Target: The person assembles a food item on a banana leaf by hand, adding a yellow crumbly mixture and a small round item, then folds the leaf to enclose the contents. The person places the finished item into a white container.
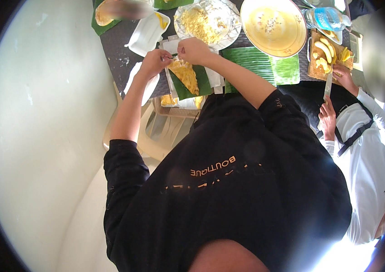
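Observation:
My left hand (155, 61) and my right hand (193, 49) meet at the far end of a green banana leaf strip (203, 81) that carries a yellow filling (185, 75). Both hands pinch the leaf's top edge with closed fingertips, close together. The leaf lies on white paper (172, 45) at the near edge of the dark table (115, 50). What exactly sits between the fingertips is too small to tell.
Behind the hands stand a plate of yellow grated food (206, 22), a large yellow bowl (273, 26), a white foam tray (147, 34) and more leaf pieces (265, 65). At right another person's hands (344, 77) cut bananas on a wooden board (314, 68) with a knife (327, 86). A water bottle (326, 18) lies there.

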The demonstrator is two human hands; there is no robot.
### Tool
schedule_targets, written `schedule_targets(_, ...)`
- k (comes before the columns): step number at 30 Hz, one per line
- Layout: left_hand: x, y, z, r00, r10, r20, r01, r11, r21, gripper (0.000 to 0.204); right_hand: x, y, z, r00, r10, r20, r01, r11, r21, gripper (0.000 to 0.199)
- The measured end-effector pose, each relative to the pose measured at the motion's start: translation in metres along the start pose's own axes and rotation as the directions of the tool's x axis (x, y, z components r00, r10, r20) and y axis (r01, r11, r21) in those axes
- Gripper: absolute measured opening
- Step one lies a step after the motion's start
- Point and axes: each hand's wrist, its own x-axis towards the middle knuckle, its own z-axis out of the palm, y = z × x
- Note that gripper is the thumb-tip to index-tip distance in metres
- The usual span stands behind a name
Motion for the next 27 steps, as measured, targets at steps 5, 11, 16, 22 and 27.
schedule_targets(5,-0.003,0.015,0.002,0.999,0.053,-0.008,-0.053,0.997,0.049,0.019,-0.024,0.008,-0.027,0.997,0.074,-0.020,-0.072,0.993,0.090,0.016)
schedule_targets(11,-0.004,0.008,0.007,0.991,0.108,-0.079,-0.101,0.991,0.092,0.022,-0.082,0.003,-0.044,0.981,0.164,-0.109,-0.152,0.983,0.104,0.018)
schedule_targets(16,-0.007,0.056,0.021,0.934,0.274,-0.231,-0.282,0.959,-0.005,0.018,-0.140,0.007,-0.081,0.935,0.279,-0.221,-0.233,0.949,0.212,0.020)
schedule_targets(22,-0.006,0.176,0.072,0.871,0.476,-0.124,-0.491,0.846,-0.206,0.015,-0.208,0.042,-0.112,0.789,0.536,-0.300,-0.446,0.836,0.320,0.025)
schedule_targets(27,0.019,0.267,0.104,0.805,0.581,-0.123,-0.589,0.753,-0.294,0.015,-0.256,0.096,-0.131,0.725,0.578,-0.376,-0.516,0.816,0.260,0.028)
